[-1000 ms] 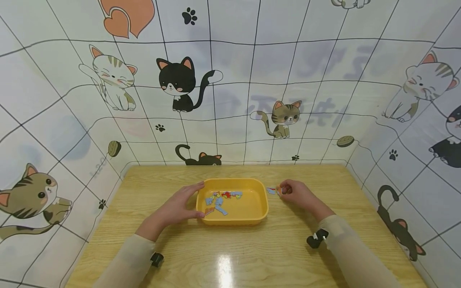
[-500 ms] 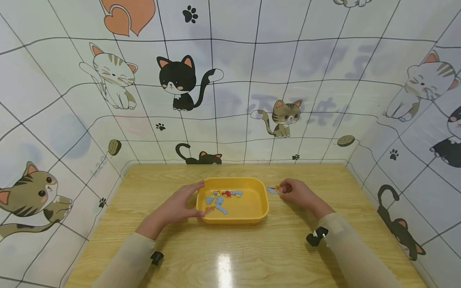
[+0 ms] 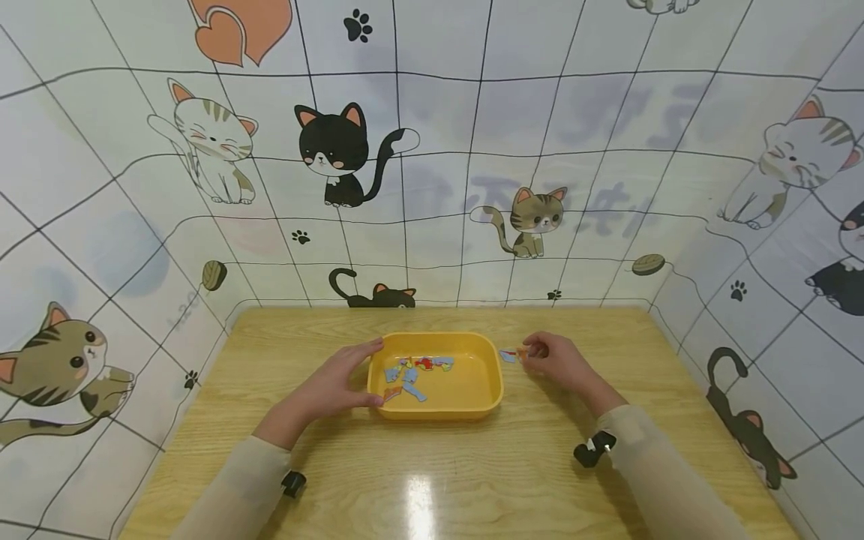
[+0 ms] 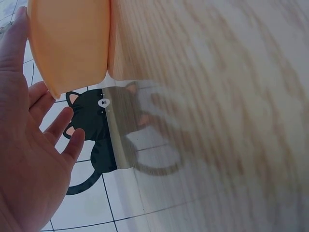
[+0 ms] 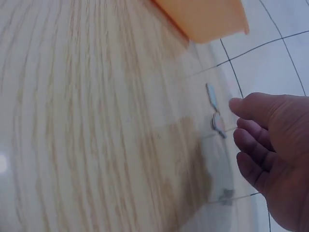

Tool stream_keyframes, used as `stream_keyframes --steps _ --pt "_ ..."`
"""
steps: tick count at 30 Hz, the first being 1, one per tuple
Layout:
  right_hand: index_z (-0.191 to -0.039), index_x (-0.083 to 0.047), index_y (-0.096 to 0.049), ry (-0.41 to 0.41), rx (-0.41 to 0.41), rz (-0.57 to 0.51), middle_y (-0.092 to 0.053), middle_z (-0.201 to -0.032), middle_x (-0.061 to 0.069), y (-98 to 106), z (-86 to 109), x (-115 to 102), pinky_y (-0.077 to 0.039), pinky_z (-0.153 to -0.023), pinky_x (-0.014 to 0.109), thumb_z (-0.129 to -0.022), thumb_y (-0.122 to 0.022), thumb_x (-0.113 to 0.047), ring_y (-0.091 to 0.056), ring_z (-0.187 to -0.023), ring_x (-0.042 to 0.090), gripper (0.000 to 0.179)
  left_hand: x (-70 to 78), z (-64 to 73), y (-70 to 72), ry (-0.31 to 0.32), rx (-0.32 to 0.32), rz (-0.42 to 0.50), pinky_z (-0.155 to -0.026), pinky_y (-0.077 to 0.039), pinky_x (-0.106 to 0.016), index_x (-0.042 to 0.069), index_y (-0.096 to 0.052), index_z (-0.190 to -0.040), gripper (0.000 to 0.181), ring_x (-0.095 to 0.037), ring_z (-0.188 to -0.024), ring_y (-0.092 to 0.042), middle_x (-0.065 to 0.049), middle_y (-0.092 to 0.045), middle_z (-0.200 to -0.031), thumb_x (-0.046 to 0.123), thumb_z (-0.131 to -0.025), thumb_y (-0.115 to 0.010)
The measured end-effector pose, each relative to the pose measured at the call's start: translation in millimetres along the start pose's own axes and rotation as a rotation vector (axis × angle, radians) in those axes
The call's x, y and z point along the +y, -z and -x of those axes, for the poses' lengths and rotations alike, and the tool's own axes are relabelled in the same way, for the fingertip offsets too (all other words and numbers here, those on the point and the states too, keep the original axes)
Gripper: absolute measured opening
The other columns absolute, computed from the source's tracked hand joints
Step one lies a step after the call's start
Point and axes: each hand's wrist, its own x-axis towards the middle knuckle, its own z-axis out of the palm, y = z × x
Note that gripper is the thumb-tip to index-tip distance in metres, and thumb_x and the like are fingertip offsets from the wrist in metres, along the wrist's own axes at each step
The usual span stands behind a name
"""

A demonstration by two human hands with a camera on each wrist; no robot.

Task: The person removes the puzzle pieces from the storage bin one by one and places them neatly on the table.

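A yellow tray (image 3: 466,384) holds flat pieces (image 3: 414,391); the left hand (image 3: 331,382), fingers wide, touches it; the right hand (image 3: 556,361), fingers narrow, is beside loose pieces (image 3: 508,356).

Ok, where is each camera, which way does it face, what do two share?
Head: worn on the head, facing forward and down over the yellow tray, table and cat-print wall; left hand, right hand and sleeves show.
Left wrist: worn there, facing the tray's outer side and wall; only left hand shows.
Right wrist: worn there, facing table, loose pieces and tray corner; only right hand shows.
Shared: head and right-wrist views both show the loose pieces.
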Motion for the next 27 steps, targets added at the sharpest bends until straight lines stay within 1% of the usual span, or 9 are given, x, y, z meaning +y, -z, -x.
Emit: stream_keyframes --steps 5,7,10,13,17,20,23,27 --pt "-0.133 0.001 -0.07 0.073 0.078 -0.004 -0.073 -0.102 0.006 -1 0.4 -17 -0.054 -0.066 0.03 -0.1 -0.083 -0.011 -0.064 -0.084 0.021 0.037 2.3 0.1 0.7 0.004 -0.001 0.005 -0.128 -0.032 -0.068 0.013 -0.044 -0.17 0.102 -0.04 -0.16 -0.037 -0.002 -0.039 -0.178 0.045 -0.088 -0.095" --pt "-0.133 -0.001 -0.07 0.094 0.089 -0.014 -0.072 -0.103 0.006 -1 0.9 -26 -0.053 -0.063 0.029 -0.1 -0.084 -0.011 -0.063 -0.083 0.021 0.037 2.9 0.2 1.0 0.007 -0.002 0.005 -0.128 -0.032 -0.068 0.013 -0.044 -0.17 0.102 -0.04 -0.16 -0.037 -0.002 -0.039 -0.178 0.046 -0.088 -0.095" --pt "-0.133 -0.004 -0.071 0.112 0.078 -0.039 -0.071 -0.105 0.007 -3 2.4 -42 -0.055 -0.064 0.029 -0.1 -0.084 -0.009 -0.063 -0.084 0.022 0.036 3.3 0.1 0.9 0.01 -0.004 0.004 -0.128 -0.032 -0.068 0.013 -0.044 -0.17 0.103 -0.039 -0.16 -0.037 -0.002 -0.039 -0.178 0.046 -0.088 -0.095" --pt "-0.133 -0.005 -0.071 0.139 0.041 -0.045 -0.071 -0.107 0.008 -5 3.1 -56 -0.056 -0.067 0.029 -0.099 -0.084 -0.008 -0.063 -0.087 0.021 0.037 3.5 0.1 0.6 0.01 -0.006 0.005 -0.128 -0.031 -0.068 0.013 -0.043 -0.17 0.103 -0.04 -0.16 -0.037 -0.003 -0.039 -0.178 0.046 -0.088 -0.095" --pt "-0.137 0.0 -0.069 0.209 -0.048 -0.018 -0.07 -0.11 0.011 -7 3.1 -71 -0.057 -0.071 0.031 -0.098 -0.085 -0.008 -0.064 -0.09 0.02 0.043 4.7 0.0 0.8 0.013 -0.008 0.009 -0.128 -0.031 -0.069 0.013 -0.043 -0.171 0.102 -0.04 -0.16 -0.037 -0.003 -0.038 -0.178 0.045 -0.088 -0.095" --pt "-0.139 0.002 -0.067 0.258 -0.111 0.018 -0.069 -0.111 0.011 -10 0.7 -78 -0.058 -0.074 0.033 -0.098 -0.086 -0.009 -0.064 -0.09 0.018 0.046 5.1 -0.3 1.0 0.02 -0.009 0.006 -0.128 -0.031 -0.068 0.014 -0.043 -0.171 0.103 -0.04 -0.16 -0.037 -0.003 -0.038 -0.178 0.045 -0.088 -0.095" --pt "-0.14 0.001 -0.067 0.272 -0.147 0.052 -0.07 -0.114 0.012 -13 -2.9 -82 -0.059 -0.076 0.033 -0.098 -0.086 -0.011 -0.064 -0.091 0.015 0.047 4.2 -0.7 0.6 0.022 -0.011 -0.004 -0.129 -0.031 -0.067 0.014 -0.043 -0.171 0.103 -0.04 -0.161 -0.036 -0.003 -0.037 -0.178 0.045 -0.088 -0.095" --pt "-0.141 0.0 -0.066 0.275 -0.186 0.061 -0.071 -0.118 0.014 -18 -5.7 -90 -0.059 -0.079 0.036 -0.1 -0.085 -0.011 -0.064 -0.091 0.015 0.047 2.8 0.0 0.6 0.025 -0.017 -0.011 -0.128 -0.031 -0.067 0.014 -0.042 -0.171 0.104 -0.04 -0.161 -0.036 -0.003 -0.037 -0.179 0.048 -0.088 -0.094"
